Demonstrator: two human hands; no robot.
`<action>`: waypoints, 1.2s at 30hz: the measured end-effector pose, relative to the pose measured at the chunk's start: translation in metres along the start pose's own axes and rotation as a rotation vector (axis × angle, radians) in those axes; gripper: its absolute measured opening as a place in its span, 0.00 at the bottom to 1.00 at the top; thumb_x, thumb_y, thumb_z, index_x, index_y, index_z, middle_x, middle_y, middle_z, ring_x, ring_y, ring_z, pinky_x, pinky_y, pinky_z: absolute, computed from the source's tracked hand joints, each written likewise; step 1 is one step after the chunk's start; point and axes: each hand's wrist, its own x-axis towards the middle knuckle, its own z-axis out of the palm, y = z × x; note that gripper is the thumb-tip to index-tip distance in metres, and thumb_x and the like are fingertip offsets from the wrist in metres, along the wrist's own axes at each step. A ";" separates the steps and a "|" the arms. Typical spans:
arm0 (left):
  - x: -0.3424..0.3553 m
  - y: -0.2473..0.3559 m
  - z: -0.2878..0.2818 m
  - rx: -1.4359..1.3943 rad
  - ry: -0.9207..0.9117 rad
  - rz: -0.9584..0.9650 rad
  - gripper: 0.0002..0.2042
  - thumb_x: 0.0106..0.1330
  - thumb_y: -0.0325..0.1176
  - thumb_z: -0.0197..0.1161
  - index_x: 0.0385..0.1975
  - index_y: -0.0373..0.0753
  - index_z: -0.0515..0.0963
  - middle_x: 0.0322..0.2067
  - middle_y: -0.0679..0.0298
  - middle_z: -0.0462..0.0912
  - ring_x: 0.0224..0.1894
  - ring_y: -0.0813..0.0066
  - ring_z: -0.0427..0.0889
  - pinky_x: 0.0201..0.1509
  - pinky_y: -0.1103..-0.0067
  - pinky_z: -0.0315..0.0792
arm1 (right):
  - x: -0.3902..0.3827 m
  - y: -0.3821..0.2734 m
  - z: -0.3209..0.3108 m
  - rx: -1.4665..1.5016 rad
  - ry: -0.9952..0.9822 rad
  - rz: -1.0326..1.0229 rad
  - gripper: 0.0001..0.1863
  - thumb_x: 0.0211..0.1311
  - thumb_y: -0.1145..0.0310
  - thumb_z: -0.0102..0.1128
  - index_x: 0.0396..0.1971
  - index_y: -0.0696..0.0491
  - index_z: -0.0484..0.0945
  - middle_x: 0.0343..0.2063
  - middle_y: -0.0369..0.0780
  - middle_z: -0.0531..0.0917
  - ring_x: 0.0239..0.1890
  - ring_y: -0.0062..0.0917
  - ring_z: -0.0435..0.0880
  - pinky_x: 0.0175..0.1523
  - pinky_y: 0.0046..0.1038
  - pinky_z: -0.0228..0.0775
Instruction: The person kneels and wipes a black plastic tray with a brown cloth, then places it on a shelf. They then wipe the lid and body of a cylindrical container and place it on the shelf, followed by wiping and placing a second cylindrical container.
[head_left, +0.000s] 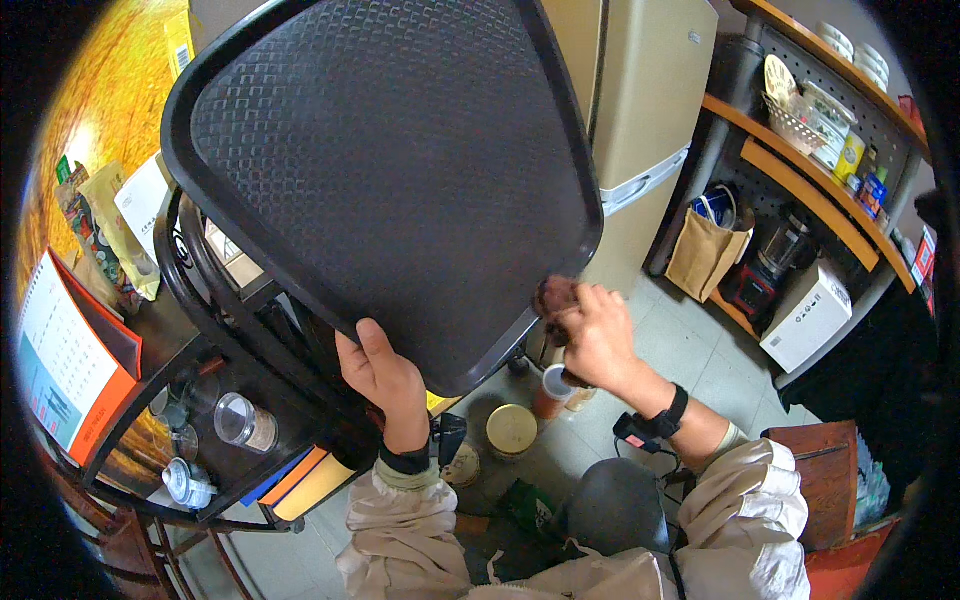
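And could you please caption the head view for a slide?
Left hand grips a black tray; right hand holds a brown item at its rim.

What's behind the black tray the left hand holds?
Around the black tray, you can see part of a beige fridge beyond its right edge and a wood-grain tabletop beyond its left. Whatever is directly behind it is covered.

Around the black tray (390, 180), the refrigerator (650, 100) blocks 3 o'clock and the black curved frame (212, 292) 8 o'clock. The left hand (388, 380) fills 6 o'clock, the right hand (598, 335) 4; beyond the latter, bare floor (690, 325) allows passage toward the shelf rack (800, 185). At 5, a yellow-lidded jar (512, 430) obstructs.
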 end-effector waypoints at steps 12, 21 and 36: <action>-0.002 -0.011 0.006 -0.121 0.030 -0.076 0.17 0.74 0.35 0.52 0.54 0.29 0.72 0.50 0.60 0.78 0.49 0.74 0.76 0.57 0.77 0.67 | -0.006 -0.049 0.011 0.255 -0.161 -0.283 0.14 0.29 0.69 0.66 0.25 0.44 0.86 0.34 0.38 0.73 0.38 0.32 0.72 0.40 0.33 0.60; -0.003 -0.014 0.015 0.023 -0.024 -0.021 0.19 0.75 0.37 0.50 0.56 0.28 0.70 0.49 0.56 0.79 0.48 0.71 0.77 0.56 0.76 0.68 | 0.019 -0.044 -0.012 0.380 0.033 -0.295 0.13 0.30 0.73 0.62 0.24 0.48 0.85 0.37 0.41 0.75 0.41 0.37 0.72 0.41 0.36 0.59; -0.005 -0.010 0.012 -0.040 -0.152 -0.046 0.20 0.76 0.41 0.48 0.54 0.28 0.70 0.47 0.59 0.79 0.47 0.74 0.76 0.53 0.77 0.68 | 0.042 -0.062 -0.013 -0.034 -0.010 -0.394 0.18 0.47 0.67 0.56 0.38 0.35 0.86 0.31 0.36 0.71 0.36 0.30 0.71 0.37 0.32 0.59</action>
